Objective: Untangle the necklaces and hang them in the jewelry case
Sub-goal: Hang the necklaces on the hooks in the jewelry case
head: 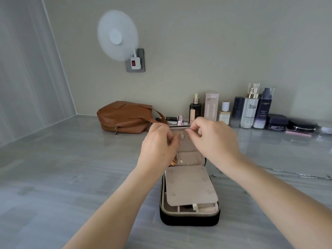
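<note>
Home vanity counter — skincare bottles (249, 112), brown toiletry bag (124, 116), wall fan (117, 35).

The jewelry case (190, 219), black with a gold zip and pale pink lining, lies open on the table (71, 177), its lid upright at the far side and a studded pink flap (190, 186) over the tray. A thin gold necklace (179, 133) hangs at the lid's top, pinched by the left hand (158, 146) and right hand (213, 139). A silver chain (296, 174) lies right of the case

My grey counter (71, 177) carries the open case (188, 219) before me, a brown bag (124, 116) back left, bottles (249, 112) and jars (277, 122) along the wall, and a chain (294, 174) to my right.
</note>
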`<action>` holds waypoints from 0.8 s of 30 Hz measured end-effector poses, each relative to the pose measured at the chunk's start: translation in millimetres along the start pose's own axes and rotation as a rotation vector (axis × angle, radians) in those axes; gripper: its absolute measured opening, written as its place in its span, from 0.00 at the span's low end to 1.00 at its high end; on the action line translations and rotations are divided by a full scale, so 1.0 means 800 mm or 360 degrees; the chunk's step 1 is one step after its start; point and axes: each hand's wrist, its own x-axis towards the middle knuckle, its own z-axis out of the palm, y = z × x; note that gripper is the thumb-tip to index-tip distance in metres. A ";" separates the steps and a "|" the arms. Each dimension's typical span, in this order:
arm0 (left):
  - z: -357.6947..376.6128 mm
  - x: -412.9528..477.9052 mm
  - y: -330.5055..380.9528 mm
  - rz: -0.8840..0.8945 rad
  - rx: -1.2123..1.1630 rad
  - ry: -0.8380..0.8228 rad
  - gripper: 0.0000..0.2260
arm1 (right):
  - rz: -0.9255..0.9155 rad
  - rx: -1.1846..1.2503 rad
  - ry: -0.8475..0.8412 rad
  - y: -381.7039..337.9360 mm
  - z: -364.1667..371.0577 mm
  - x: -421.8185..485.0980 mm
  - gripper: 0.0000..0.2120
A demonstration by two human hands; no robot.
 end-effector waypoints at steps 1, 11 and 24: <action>0.001 -0.001 0.001 0.0017 0.0003 0.0022 0.11 | 0.0012 -0.0010 0.0001 0.001 0.001 0.000 0.10; 0.006 -0.003 0.004 -0.0151 0.0092 -0.0003 0.13 | 0.0243 0.0095 -0.0172 0.002 0.013 -0.003 0.15; -0.013 -0.015 0.002 -0.0090 0.0180 -0.0220 0.10 | 0.0129 0.0089 -0.0348 0.021 -0.026 -0.007 0.26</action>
